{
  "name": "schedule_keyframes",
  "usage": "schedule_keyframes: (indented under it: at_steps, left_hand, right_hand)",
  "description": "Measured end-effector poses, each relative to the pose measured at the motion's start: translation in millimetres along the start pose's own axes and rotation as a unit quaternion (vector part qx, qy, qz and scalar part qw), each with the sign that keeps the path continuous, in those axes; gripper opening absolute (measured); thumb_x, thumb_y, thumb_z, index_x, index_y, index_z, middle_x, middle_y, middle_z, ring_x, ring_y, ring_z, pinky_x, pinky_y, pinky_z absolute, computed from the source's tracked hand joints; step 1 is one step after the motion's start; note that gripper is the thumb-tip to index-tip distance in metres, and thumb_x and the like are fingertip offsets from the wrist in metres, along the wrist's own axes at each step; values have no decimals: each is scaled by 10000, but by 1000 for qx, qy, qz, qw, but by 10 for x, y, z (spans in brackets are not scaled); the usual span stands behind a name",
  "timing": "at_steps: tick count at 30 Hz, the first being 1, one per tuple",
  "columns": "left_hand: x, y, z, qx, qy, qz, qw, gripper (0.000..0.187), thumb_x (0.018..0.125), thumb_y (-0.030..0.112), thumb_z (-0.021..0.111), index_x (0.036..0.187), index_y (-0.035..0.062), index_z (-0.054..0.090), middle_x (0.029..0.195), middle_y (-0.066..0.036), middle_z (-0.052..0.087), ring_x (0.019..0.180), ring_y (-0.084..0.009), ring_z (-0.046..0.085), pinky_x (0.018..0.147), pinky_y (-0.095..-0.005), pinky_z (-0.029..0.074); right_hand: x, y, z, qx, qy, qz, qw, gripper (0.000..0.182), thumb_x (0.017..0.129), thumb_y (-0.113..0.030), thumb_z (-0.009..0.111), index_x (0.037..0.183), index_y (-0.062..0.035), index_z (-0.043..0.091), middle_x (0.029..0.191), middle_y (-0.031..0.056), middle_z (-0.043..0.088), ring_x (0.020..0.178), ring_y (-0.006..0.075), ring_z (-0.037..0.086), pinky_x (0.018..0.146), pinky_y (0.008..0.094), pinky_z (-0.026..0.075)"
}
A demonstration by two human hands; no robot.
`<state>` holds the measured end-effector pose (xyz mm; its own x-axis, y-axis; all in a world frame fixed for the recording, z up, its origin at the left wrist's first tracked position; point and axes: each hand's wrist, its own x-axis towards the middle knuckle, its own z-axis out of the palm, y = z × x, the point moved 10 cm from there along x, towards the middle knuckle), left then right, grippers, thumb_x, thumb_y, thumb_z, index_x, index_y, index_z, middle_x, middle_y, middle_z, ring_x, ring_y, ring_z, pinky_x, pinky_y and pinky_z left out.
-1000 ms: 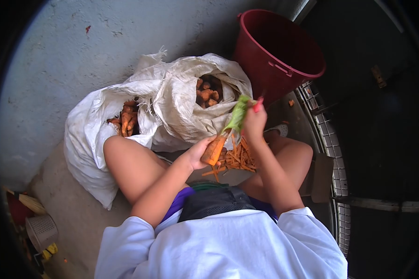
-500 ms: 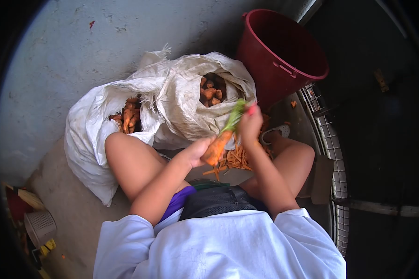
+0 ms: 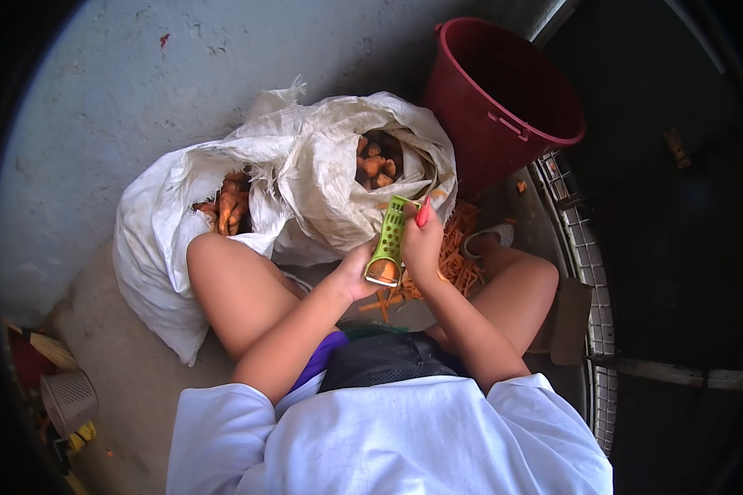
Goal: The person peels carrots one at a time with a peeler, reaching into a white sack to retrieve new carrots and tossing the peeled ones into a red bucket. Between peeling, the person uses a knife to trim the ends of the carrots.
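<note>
My right hand (image 3: pixel 422 246) is closed on a green peeler (image 3: pixel 395 231) with holes in its flat body; a red part (image 3: pixel 423 212) shows at the fingers. The peeler's wide end lies over an orange carrot (image 3: pixel 383 271), which is mostly hidden beneath it. My left hand (image 3: pixel 360 271) is wrapped round the carrot from the left side. Orange peelings (image 3: pixel 457 252) lie in a heap on the floor beyond and below the hands, between my legs.
Two white sacks, one at the left (image 3: pixel 157 239) and one in the middle (image 3: pixel 318 177), stand open with carrots inside. A red bucket (image 3: pixel 479 124) is behind them at the right. A wire rack (image 3: pixel 590 272) runs along the right; a perforated container (image 3: pixel 68 400) lies lower left.
The peeler, blurred and further up before, has come down toward me over the carrot. My right hand has moved left and down with it. My left hand still holds the carrot.
</note>
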<state>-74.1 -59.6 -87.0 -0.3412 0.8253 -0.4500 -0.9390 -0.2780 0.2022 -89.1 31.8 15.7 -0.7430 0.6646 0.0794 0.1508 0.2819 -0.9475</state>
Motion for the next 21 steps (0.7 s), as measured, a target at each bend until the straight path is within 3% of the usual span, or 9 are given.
schedule_keyframes:
  at_steps: [5, 7, 9, 12, 14, 15, 16, 19, 21]
  left_hand:
    - [-139, -3, 133, 100, 1, -35, 994, 323, 884, 316, 318, 1000, 56, 471, 838, -92, 541, 709, -188, 540, 628, -324, 467]
    - [-196, -32, 123, 162, -21, -77, 984, 377, 893, 364, 294, 1036, 51, 449, 797, -87, 519, 656, -165, 504, 575, -290, 446]
    - [-285, -53, 227, 208, -21, -88, 974, 403, 892, 382, 290, 1068, 50, 435, 806, -87, 521, 673, -162, 510, 576, -287, 451]
    - [-320, -5, 306, 202, -8, -70, 977, 438, 884, 407, 308, 1110, 50, 421, 821, -73, 525, 712, -156, 527, 558, -292, 462]
    - [-271, 61, 262, 191, 12, -40, 981, 440, 880, 415, 318, 1109, 55, 428, 826, -60, 529, 722, -154, 534, 546, -298, 466]
    - [-180, -13, 98, 181, 5, -79, 980, 421, 873, 417, 332, 1090, 75, 447, 834, -46, 533, 735, -162, 540, 548, -319, 477]
    - [-154, -12, 120, 158, -16, -70, 985, 411, 874, 411, 332, 1078, 74, 452, 831, -44, 533, 742, -162, 540, 551, -327, 480]
    - [-111, 42, 203, 65, -72, -41, 994, 350, 882, 347, 328, 1026, 61, 471, 857, -58, 547, 782, -173, 551, 615, -359, 489]
    - [-58, 60, 103, 52, -33, -27, 998, 331, 886, 317, 321, 1025, 57, 472, 890, -67, 555, 798, -178, 555, 656, -361, 481]
  right_hand:
    - [45, -117, -71, -119, 22, -33, 992, 122, 803, -104, 486, 811, 12, 522, 649, 169, 559, 603, 316, 546, 555, 350, 407]
    - [339, 110, -348, -106, 145, -149, 972, 108, 795, -104, 495, 811, -2, 527, 652, 179, 556, 631, 336, 554, 576, 373, 415]
    - [701, 513, -774, -145, 210, 33, 966, 159, 808, -160, 486, 824, -9, 534, 679, 181, 567, 647, 337, 560, 595, 383, 420]
    - [811, 642, -984, -90, 259, 33, 961, 197, 826, -192, 484, 809, -2, 532, 636, 144, 550, 564, 267, 532, 550, 351, 405]
    - [722, 443, -707, 31, 177, -1, 984, 199, 835, -181, 479, 779, 5, 520, 581, 87, 505, 507, 166, 456, 505, 309, 374]
    - [605, 298, -532, 60, 135, -7, 989, 197, 845, -168, 467, 765, 8, 509, 556, 32, 451, 503, 100, 378, 480, 271, 342]
    - [501, 178, -372, 51, 95, -37, 994, 183, 840, -147, 468, 755, 13, 495, 564, 12, 445, 512, 93, 387, 479, 268, 343]
    - [118, 94, 30, 119, 2, 31, 992, 112, 822, -93, 465, 823, 14, 497, 599, 38, 481, 538, 95, 420, 488, 274, 357]
    - [15, -16, 71, 101, -7, 16, 995, 108, 817, -82, 461, 845, 13, 505, 601, 52, 492, 541, 100, 429, 498, 274, 366]
